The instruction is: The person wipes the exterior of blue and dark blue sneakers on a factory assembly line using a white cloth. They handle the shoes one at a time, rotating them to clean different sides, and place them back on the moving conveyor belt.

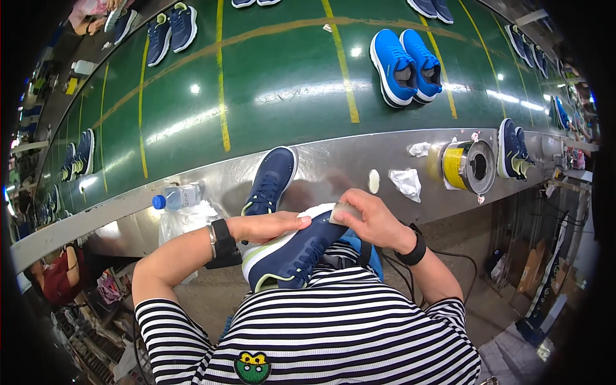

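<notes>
A navy sneaker (298, 251) with a white sole is held close to my striped shirt, its toe pointing right and away. My left hand (273, 226) grips it along the sole side, thumb near the white edge. In my right hand (373, 221) a small greyish-beige block (345, 213) is pinched between thumb and fingers. It presses against the shoe's toe, by the sole edge. Another navy sneaker (271, 181) lies just beyond on the metal ledge (333, 170), toe pointing away.
Past the ledge runs a green conveyor belt (282, 119) with yellow lines, carrying bright blue sneakers (391, 67) and navy pairs (172, 33). A bottle with a blue cap (178, 197) sits left. Right are crumpled white wipes (405, 185), an open yellow-labelled tin (463, 165) and navy shoes (512, 149).
</notes>
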